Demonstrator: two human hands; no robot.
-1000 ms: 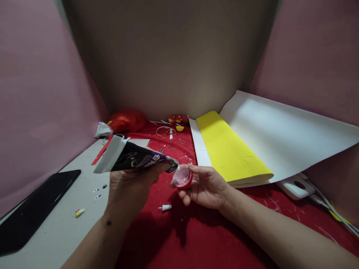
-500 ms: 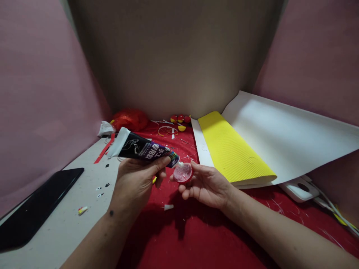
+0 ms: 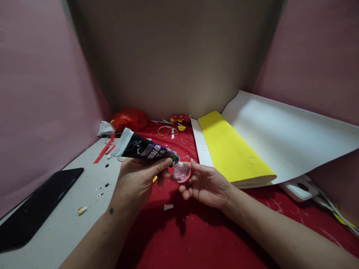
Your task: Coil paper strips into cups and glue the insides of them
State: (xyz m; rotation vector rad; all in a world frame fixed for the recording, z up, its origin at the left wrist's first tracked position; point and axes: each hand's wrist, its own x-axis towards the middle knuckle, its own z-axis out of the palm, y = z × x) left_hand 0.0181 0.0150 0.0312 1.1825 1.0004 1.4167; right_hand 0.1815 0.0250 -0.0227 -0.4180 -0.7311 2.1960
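Observation:
My left hand [image 3: 140, 179] is closed around a black and purple glue tube [image 3: 148, 148], which slants down to the right. The tube's white nozzle is at the upper rim of a small red ridged cup [image 3: 182, 173], its hollow side towards me and shiny inside. Fingers and thumb of my right hand [image 3: 206, 184] hold that cup from the right. Below them a small white cap-like piece [image 3: 168, 207] lies on the red cloth [image 3: 179, 250]. Part of a small yellow piece [image 3: 155, 179] shows beside my left fingers.
A yellow corrugated sheet [image 3: 232, 149] lies on large white paper [image 3: 294, 134] at right, near a white power strip [image 3: 300, 189]. Small red-yellow figures [image 3: 180, 118] and a red bag [image 3: 129, 118] stand behind. At left are a black slab [image 3: 42, 205] and paper eyes [image 3: 100, 195].
The tube's rear end has moved slightly right, uncovering a short red strip at left. The cup is turned slightly in my right fingers. Both grips remain.

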